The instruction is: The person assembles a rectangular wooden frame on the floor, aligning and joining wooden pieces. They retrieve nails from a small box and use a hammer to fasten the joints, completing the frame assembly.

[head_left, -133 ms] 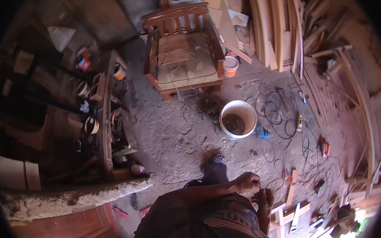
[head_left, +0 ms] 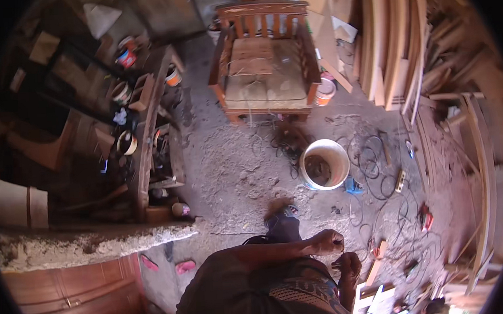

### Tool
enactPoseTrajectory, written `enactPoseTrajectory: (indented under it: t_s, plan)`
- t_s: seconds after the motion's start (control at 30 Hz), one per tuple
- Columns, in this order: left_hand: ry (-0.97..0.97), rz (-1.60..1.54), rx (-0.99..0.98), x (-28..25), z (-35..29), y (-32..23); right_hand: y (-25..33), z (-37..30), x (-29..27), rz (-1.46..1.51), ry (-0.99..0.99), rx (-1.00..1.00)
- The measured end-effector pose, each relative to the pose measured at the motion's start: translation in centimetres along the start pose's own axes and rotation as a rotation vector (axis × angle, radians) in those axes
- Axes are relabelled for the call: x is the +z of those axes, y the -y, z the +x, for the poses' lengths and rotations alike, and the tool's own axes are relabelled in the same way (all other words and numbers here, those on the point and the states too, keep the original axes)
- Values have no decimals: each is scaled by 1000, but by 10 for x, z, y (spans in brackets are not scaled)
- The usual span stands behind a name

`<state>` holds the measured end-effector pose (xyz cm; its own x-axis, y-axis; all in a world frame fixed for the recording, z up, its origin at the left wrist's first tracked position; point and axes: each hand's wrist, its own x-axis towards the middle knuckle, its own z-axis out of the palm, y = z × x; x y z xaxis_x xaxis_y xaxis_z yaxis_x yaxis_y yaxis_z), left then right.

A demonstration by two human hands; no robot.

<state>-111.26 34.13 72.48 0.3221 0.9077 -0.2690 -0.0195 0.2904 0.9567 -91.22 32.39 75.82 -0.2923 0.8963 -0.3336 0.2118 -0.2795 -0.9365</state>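
Note:
Near the lower middle, my left hand (head_left: 327, 242) reaches across in front of my dark printed shirt (head_left: 294, 295). Its fingers are closed in a pinch. Just below and to the right is my right hand (head_left: 348, 263), its fingers curled together and pointing toward the left one. A small gap separates the two hands. Whatever sits between the fingertips is too small and dark to make out. Beyond the hands, a white bucket (head_left: 342, 163) with dirty contents stands on the rough floor, touched by neither.
A wooden armchair (head_left: 266, 90) holding a board stands ahead. Tangled cables (head_left: 373, 167), a blue power tool (head_left: 353, 186) and a power strip (head_left: 400, 180) lie rightward. Planks (head_left: 383, 45) lean at back right; a cluttered workbench (head_left: 151, 123) stands left, above a rough ledge (head_left: 95, 245).
The view has shifted, so the chair and bucket sit farther right in the picture. Both hands stay close together in nearly the same pose.

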Motion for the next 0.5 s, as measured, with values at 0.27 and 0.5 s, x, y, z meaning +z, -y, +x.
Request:
enactPoseTrajectory:
  t_s: [0.27,0.5]
  plan:
    - [-128,106,137,-87,2,-10,31,89,53,29,70,95]
    - [26,225,160,-132,24,11,43,121,71,-687,194,-332]
